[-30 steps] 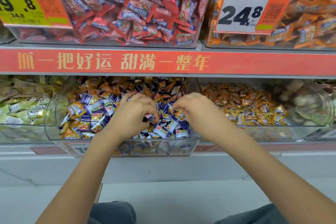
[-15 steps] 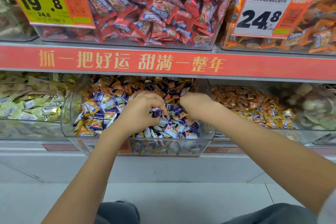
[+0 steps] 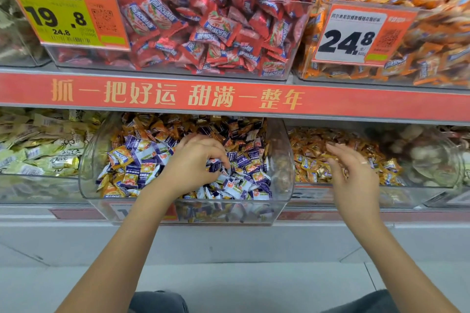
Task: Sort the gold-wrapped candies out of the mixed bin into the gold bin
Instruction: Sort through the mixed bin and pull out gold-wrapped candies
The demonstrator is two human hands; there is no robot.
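left hand (image 3: 189,162) – curled, digging in mixed bin (image 3: 277,140), hold unclear | right hand (image 3: 352,173) – fingers loose over gold bin (image 3: 432,193), right of mixed | gold-wrapped candies (image 3: 119,156) nearer left hand

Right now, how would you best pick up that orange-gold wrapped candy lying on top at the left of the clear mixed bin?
Pinch the orange-gold wrapped candy across its flat pillow body, from above through the clear mixed bin's open top; it lies exposed on the pile, probably easy to lift.

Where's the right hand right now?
Head view, right of centre: the right hand is over the gold bin, just right of the mixed bin where the left hand digs.
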